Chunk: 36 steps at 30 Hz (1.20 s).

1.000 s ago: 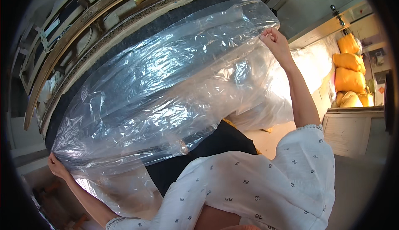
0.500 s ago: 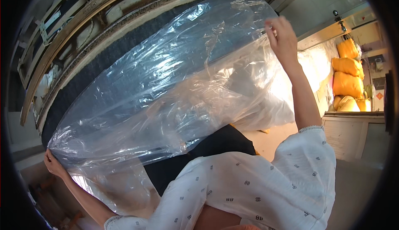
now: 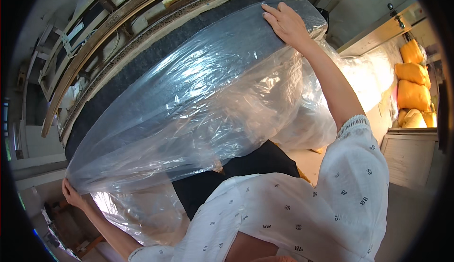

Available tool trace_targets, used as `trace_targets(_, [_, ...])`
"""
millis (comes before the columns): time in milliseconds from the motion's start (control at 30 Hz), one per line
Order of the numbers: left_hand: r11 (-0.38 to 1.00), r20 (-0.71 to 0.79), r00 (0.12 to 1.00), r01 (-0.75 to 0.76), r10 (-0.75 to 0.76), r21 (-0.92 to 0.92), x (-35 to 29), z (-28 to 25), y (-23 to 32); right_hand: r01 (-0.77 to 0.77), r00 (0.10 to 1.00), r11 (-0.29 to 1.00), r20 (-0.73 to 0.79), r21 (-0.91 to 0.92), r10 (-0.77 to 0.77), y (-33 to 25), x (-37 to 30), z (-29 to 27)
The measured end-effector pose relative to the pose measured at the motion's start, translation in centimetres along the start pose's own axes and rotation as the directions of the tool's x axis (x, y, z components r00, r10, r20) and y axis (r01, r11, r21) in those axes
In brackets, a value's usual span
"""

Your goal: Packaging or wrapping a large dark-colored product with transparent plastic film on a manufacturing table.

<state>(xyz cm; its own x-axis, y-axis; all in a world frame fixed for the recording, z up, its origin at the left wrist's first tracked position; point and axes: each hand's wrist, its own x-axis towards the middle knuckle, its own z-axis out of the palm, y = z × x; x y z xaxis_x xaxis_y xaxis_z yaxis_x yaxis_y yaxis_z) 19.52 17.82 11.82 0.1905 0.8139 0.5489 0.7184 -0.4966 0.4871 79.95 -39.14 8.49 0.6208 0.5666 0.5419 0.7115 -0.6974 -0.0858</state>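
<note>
1. Pinching the clear plastic sheet [image 3: 189,82] narrowly at its left end with left fingers [image 3: 67,186]
2. Resting right fingers [image 3: 272,12], loosely spread, on its far right side
3. Stretched from fingers to fingers, over the dark worktop [image 3: 124,80]
4. Spotting yellow bundles [image 3: 413,94], well right of the right fingers

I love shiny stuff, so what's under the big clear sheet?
Through the clear sheet, a dark surface shows along the far side. Crumples and glare hide much of what's under the nearer part.

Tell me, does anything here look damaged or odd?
Nothing looks plainly damaged or spilled. The clear plastic sheet only looks uneven: smoother near the right hand, crumpled across the side closer to the person.
</note>
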Motion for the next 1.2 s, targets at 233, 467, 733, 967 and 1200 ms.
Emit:
trace_targets(233, [0.996,0.054,0.998,0.037,-0.033,-0.085,-4.6,-9.5,-1.6,-0.120,0.992,0.978,0.063,0.168,0.111,2.2,2.7,0.9])
trace_targets(467, [0.891,0.189,0.915,0.394,-0.357,-0.223,-11.3,-10.7,-5.0,-0.106,0.975,0.911,0.223,0.400,0.015,6.2,6.4,3.9])
trace_targets(733, [0.633,0.050,0.933,0.280,-0.356,-0.722,-0.6,-0.8,3.8,-0.237,0.898,0.438,0.024,0.867,0.439,5.1,10.0,-0.6])
trace_targets(967, [0.957,-0.015,0.991,0.127,-0.135,-0.260,7.7,14.6,-5.3,-0.243,0.878,0.618,-0.101,0.747,0.467,6.7,9.0,8.6])
trace_targets(1200, [0.874,0.133,0.977,0.210,-0.167,-0.439,11.7,18.1,-1.4,-0.337,0.883,0.713,-0.055,0.615,0.465,6.8,11.0,8.2])
